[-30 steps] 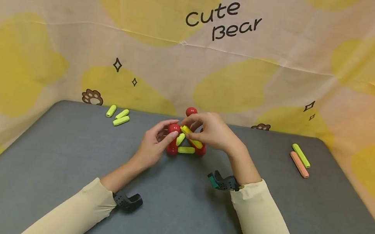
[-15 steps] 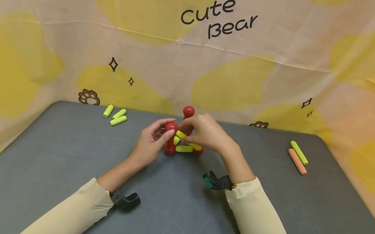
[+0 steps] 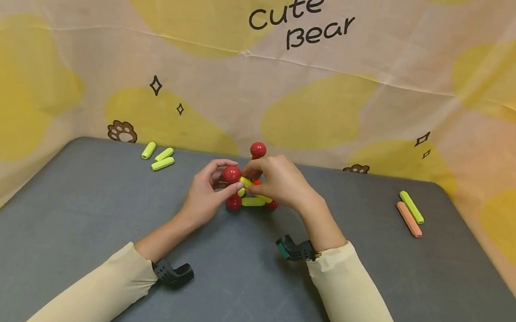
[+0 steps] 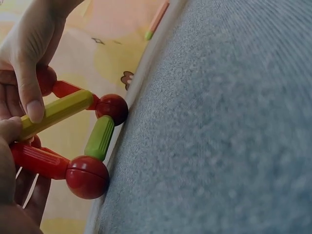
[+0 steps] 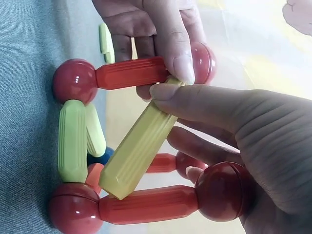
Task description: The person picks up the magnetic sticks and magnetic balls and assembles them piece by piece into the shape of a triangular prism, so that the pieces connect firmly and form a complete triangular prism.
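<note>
A frame of red balls and red and green magnetic rods stands in the middle of the table. My left hand (image 3: 205,191) holds the top of its left upright, a red rod (image 5: 129,74) with a red ball (image 3: 231,174) on top. My right hand (image 3: 284,183) pinches a yellow magnetic rod (image 5: 141,141) between thumb and fingers. This rod slants across the frame, its upper end right at my left thumb. In the right wrist view a second red upright (image 5: 151,204) carries a ball (image 5: 222,192) by my right palm. A green rod (image 5: 73,141) joins the lower balls; a blue ball (image 5: 100,156) shows behind.
Several short green rods (image 3: 162,164) lie at the back left of the grey table (image 3: 64,201). On the right, a longer green rod (image 3: 412,207) lies beside an orange one (image 3: 408,219). A printed cloth (image 3: 228,87) hangs along the back edge.
The yellow rod's upper end has moved left, toward the ball at my left hand. That left upright now leans outward to the left. My right hand has shifted slightly left with the rod.
</note>
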Demonstrator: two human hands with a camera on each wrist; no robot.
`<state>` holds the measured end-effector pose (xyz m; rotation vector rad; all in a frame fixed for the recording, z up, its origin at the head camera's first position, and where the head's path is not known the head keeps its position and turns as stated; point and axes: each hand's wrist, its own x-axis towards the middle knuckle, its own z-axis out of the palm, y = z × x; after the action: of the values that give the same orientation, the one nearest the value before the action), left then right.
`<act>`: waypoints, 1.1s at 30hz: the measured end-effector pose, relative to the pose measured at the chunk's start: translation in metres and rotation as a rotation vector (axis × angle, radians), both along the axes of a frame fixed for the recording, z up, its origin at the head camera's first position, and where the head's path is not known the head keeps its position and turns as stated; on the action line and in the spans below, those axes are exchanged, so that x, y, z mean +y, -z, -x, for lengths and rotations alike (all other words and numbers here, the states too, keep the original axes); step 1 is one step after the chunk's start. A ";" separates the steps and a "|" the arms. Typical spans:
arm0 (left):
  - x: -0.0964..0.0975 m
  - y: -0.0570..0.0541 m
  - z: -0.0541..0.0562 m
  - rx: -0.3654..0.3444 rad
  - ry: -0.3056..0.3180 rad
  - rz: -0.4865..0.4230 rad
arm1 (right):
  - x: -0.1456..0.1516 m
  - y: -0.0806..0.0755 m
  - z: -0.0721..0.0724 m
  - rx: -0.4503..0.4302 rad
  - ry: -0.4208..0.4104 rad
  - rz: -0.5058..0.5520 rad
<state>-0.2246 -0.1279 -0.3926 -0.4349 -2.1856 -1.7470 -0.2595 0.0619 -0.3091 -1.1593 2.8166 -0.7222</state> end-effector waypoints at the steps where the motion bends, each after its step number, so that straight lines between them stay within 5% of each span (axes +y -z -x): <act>1: 0.001 0.000 0.000 0.001 -0.002 -0.006 | 0.001 0.000 0.000 0.001 0.003 -0.003; 10: 0.006 -0.002 0.000 0.018 -0.002 -0.034 | 0.015 -0.006 0.005 -0.022 -0.013 0.082; 19: 0.009 -0.003 0.001 0.048 -0.016 0.075 | 0.056 -0.005 0.010 -0.103 0.145 0.314; 23: 0.005 0.001 0.003 0.005 0.014 0.115 | 0.079 0.009 0.004 -0.109 0.310 0.417; 27: -0.006 0.010 0.007 -0.069 0.052 0.178 | 0.091 0.036 -0.005 -0.238 0.451 0.499; 33: -0.016 0.017 0.006 -0.095 0.073 0.318 | 0.076 0.071 -0.018 -0.421 0.453 0.434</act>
<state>-0.2311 -0.1436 -0.4101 -0.5202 -2.5573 -1.4826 -0.2410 0.1376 -0.3800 -0.2994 2.6269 -1.4603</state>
